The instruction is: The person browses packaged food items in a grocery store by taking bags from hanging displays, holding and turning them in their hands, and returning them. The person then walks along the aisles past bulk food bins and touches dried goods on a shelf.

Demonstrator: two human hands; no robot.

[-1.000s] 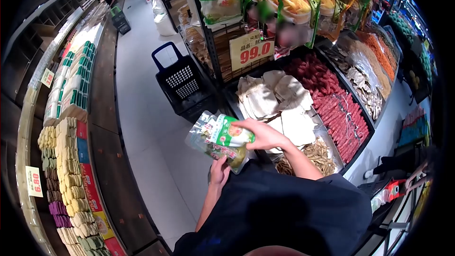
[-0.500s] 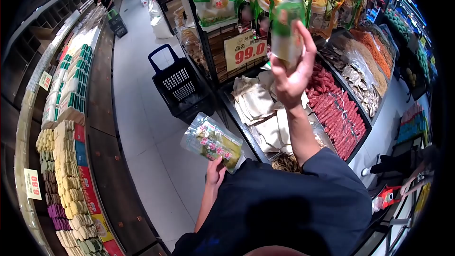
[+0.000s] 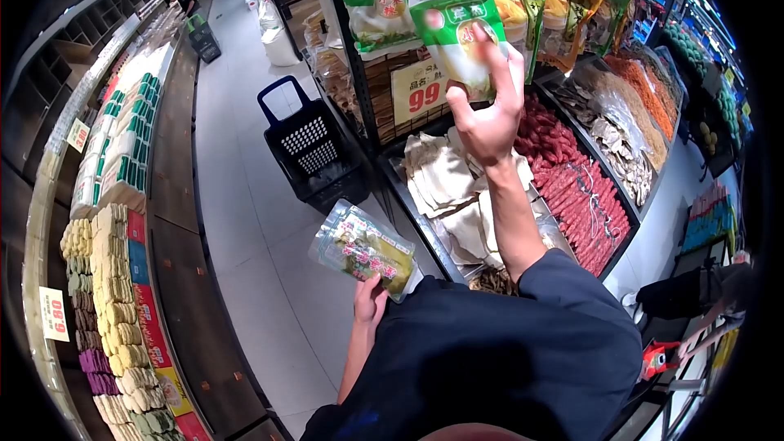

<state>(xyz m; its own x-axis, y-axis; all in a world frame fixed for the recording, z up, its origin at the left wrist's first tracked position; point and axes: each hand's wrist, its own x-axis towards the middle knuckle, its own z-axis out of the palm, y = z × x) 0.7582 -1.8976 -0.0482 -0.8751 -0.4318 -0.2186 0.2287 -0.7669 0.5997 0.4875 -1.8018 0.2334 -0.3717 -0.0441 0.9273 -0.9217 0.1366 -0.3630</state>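
My right hand [image 3: 492, 118] is raised at the hanging rack, its fingers closed around the lower part of a green and white food pouch [image 3: 457, 28]. Right beside that pouch hangs a similar green pouch [image 3: 380, 12]. Low at my side, my left hand [image 3: 371, 300] pinches the bottom edge of a clear pouch of green pickled vegetables [image 3: 365, 250] with pink lettering. Below my right forearm lie flat white dried sheets [image 3: 441, 171] and rows of red sausages [image 3: 584, 196] in a display tray.
A black shopping basket [image 3: 306, 143] stands on the aisle floor. A price sign [image 3: 420, 88] hangs under the pouches. Packaged noodles [image 3: 118, 294] line the left shelf. At the lower right is another person [image 3: 694, 294]; one more [image 3: 186, 2] is far down the aisle.
My right hand has moved left with the green pouch, which now faces me beside the hanging one. My left hand still holds the pickled vegetable pouch in nearly the same place.
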